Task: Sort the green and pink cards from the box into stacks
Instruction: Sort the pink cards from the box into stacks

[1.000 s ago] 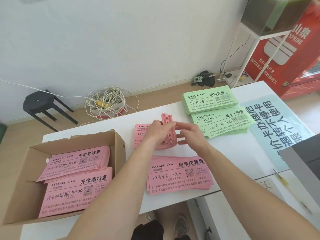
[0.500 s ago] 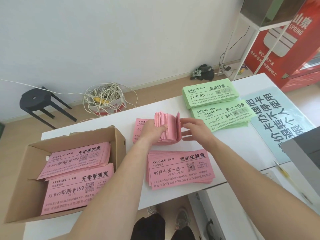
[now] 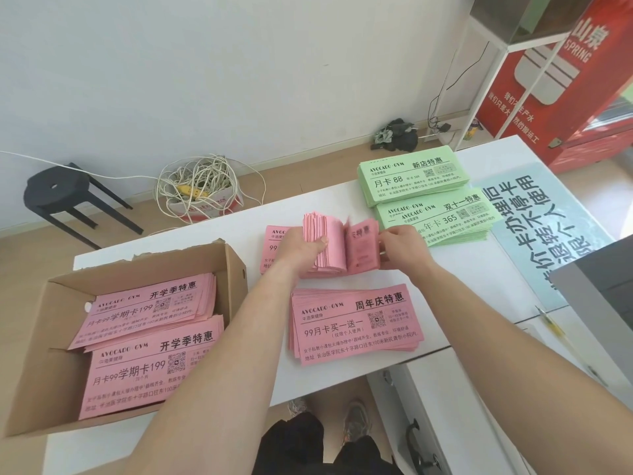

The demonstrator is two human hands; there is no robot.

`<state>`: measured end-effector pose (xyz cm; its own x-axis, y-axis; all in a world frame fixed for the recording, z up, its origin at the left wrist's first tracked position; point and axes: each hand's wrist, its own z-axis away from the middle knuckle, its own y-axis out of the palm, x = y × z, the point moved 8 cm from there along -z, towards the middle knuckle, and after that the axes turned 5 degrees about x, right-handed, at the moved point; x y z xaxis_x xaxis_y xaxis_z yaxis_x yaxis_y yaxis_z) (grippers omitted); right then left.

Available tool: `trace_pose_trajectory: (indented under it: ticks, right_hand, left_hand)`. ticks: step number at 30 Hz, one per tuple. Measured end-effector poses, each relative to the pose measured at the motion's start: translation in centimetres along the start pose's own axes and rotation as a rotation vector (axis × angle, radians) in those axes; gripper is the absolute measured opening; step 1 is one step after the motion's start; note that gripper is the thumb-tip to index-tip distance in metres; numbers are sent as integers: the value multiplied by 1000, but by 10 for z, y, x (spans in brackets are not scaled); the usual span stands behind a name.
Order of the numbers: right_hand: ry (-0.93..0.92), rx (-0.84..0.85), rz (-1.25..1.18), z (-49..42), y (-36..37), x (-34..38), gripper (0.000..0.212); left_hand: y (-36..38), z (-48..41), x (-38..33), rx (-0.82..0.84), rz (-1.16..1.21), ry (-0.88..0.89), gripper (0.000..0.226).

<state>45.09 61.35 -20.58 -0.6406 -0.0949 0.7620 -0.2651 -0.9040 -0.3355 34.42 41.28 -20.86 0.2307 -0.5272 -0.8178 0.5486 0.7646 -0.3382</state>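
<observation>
- A brown cardboard box (image 3: 41,382) sits on the left end of the white desk (image 3: 479,269), with its top open.
- Inside the box lie two piles of pink paper cards. The back pile (image 3: 147,313) and the front pile (image 3: 147,368) both lie flat with the black writing facing up.
- The left hand (image 3: 301,245) grips a thick bunch of pink cards (image 3: 325,241), with its fingers curled round them. The bunch is bent up off a flat pink pile (image 3: 274,241) at the back of the desk.
- The right hand (image 3: 402,246) pinches the end of one pink card (image 3: 363,248). This card stands up just beside the bunch.
- In front of both hands, a near pink pile (image 3: 356,323) lies flat by the front edge of the desk.
- To the right, two piles of green paper cards lie flat. The far green pile (image 3: 411,174) is behind the near green pile (image 3: 442,217), and the right hand is just beside the near one.
- A pale blue sheet with big dark letters (image 3: 548,234) lies on the right end of the desk.
</observation>
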Motion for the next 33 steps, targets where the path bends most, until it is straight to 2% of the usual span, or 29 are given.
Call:
trace_pose_trajectory:
  ticks: [21,33]
  right_hand:
    - [39,14,32,-2,0,1,28]
    - [35,21,31,1,0,0,28]
  left_hand:
    - [2,4,-5,-23,11,-3,24]
    - [3,6,-15,-13,-108,-4,25]
